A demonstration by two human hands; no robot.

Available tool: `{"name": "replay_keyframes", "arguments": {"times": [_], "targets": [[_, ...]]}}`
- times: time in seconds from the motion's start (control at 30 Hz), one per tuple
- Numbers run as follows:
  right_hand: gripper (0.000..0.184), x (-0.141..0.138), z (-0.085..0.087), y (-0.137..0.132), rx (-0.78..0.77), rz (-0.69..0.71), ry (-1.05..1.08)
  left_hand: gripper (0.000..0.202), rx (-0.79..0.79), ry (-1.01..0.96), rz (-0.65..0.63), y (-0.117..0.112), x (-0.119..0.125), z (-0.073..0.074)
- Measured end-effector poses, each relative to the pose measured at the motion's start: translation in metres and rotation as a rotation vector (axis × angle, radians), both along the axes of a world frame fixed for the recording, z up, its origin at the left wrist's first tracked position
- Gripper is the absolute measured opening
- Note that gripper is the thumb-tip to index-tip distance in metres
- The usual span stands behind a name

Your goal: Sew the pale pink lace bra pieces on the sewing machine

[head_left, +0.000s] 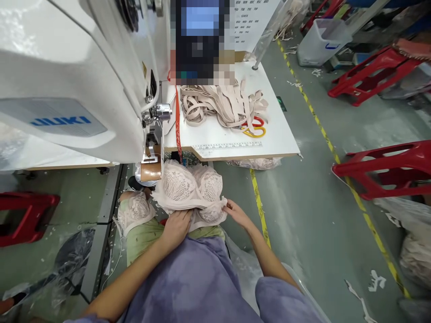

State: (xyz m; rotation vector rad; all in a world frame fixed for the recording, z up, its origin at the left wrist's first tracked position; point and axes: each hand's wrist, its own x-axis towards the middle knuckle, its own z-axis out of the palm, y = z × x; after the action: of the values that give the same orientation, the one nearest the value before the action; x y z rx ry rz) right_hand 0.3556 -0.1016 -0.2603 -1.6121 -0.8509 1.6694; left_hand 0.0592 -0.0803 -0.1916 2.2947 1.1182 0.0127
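A pale pink lace bra (191, 188) lies on my lap, just in front of the white sewing machine (67, 80) and its presser foot (151, 154). My left hand (175, 228) rests on the bra's lower edge with its fingers curled onto the fabric. At the right corner of the same edge, my right hand (235, 211) pinches the fabric. Another lace piece (134, 211) lies to the left on my green-clad knee.
A pile of beige elastic straps (222, 103) and red-and-yellow scissors (254, 128) lie on the white table (279, 139). Red plastic stools (384, 170) stand on the grey floor at right, another (23, 215) at left. A clear plastic bin (319, 42) stands at the back.
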Motion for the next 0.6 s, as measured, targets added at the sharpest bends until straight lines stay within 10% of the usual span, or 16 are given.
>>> {"name": "replay_keyframes", "arguments": {"times": [0.1,0.37,0.6], "targets": [[0.054,-0.001,0.016,-0.011,-0.012,0.035,0.057,0.048,-0.025,0.076,0.035,-0.002,0.017,-0.007],[0.054,-0.017,0.136,-0.018,0.172,0.423,0.209,0.031,-0.133,0.047,-0.106,0.009,0.004,0.027],[0.046,-0.022,0.145,0.03,0.35,0.259,-0.337,0.035,-0.45,-0.182,0.028,0.028,-0.028,0.095]]}}
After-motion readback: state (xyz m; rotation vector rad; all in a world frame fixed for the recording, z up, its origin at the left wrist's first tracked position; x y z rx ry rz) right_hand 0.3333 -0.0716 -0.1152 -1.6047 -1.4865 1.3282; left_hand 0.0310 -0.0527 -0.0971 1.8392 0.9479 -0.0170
